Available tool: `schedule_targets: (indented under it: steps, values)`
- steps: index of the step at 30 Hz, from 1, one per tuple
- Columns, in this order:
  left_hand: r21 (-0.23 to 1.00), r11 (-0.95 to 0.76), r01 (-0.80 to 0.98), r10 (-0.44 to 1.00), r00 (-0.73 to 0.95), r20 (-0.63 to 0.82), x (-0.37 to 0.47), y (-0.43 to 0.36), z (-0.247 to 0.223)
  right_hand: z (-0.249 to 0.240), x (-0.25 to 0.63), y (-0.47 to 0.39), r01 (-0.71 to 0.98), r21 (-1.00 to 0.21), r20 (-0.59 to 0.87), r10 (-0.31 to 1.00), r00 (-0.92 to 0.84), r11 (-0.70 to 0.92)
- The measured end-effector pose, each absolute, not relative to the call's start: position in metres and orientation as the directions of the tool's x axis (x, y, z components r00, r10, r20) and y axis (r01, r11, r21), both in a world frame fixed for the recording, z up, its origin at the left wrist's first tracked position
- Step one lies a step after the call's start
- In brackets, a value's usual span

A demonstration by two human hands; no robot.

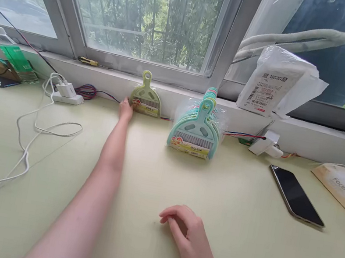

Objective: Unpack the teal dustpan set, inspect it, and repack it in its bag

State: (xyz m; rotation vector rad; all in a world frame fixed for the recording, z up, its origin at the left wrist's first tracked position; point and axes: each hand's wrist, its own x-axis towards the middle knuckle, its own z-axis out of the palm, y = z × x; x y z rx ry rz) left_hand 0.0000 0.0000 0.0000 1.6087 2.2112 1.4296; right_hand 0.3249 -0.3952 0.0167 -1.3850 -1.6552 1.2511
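Your left grip (125,109) reaches far across the surface (144,177) to the left edge of a green dustpan set (146,97), which stands handle up just right of it; whether the fingers are closed on it or only touching cannot be told. For a sure hold, pinch both faces of the rim, as the clear wrapping may slip, and keep the base level. Just left of the grip lies a coiled red-and-blue cable (87,92), worth keeping your fingers clear of. Farther right stands a row of wrapped sets (196,129), pale blue foremost. Nearer you, your right grip (190,234) is loosely curled, nothing visible in it; a phone (296,195) lies beyond it, to its right.
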Motion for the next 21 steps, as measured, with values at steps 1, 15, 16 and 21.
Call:
schedule_targets:
  steps: [1, 15, 16, 21]
  values:
    - [0.69, 0.024, 0.723, 0.779, -0.446, 0.441, 0.002, -0.002, 0.0, 0.016, 0.325, -0.395, 0.363, -0.932, -0.098, 0.965, -0.244, -0.003]
    - [0.662, -0.261, 0.703, 0.632, -0.394, 0.667, 0.067, -0.126, 0.027, 0.024, 0.325, -0.399, 0.289, -0.946, 0.063, 0.956, -0.286, 0.149]
    - [0.674, -0.314, 0.668, 0.701, -0.316, 0.64, 0.082, -0.136, 0.025, 0.023, 0.325, -0.399, 0.283, -0.945, 0.083, 0.954, -0.288, 0.167]
    - [0.838, -0.394, 0.378, 0.898, -0.035, 0.439, 0.152, -0.16, 0.006, 0.015, 0.324, -0.396, 0.255, -0.938, 0.153, 0.94, -0.304, 0.235]
